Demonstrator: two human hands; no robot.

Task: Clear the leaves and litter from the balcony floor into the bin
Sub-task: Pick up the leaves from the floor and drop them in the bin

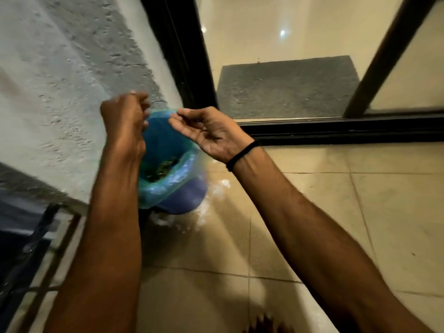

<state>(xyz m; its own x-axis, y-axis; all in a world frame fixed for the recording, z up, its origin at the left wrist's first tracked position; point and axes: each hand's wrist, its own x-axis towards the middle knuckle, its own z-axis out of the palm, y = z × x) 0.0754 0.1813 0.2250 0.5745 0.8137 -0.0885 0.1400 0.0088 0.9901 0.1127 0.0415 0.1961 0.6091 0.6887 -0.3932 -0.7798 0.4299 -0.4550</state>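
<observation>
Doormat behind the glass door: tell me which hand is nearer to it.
Right. The right hand is above the rim of the bin, on the side toward the doormat; the left hand is farther off, over its opposite edge.

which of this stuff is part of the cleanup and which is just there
Job: bin, liner, leaves inside it, left hand and right hand over it.
Just there: mat, door frame, railing, wristband.

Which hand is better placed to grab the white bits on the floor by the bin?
Probably the right hand: open, palm up, on the side of the bin where the white bits lie. The left hand is curled, by the wall.
</observation>
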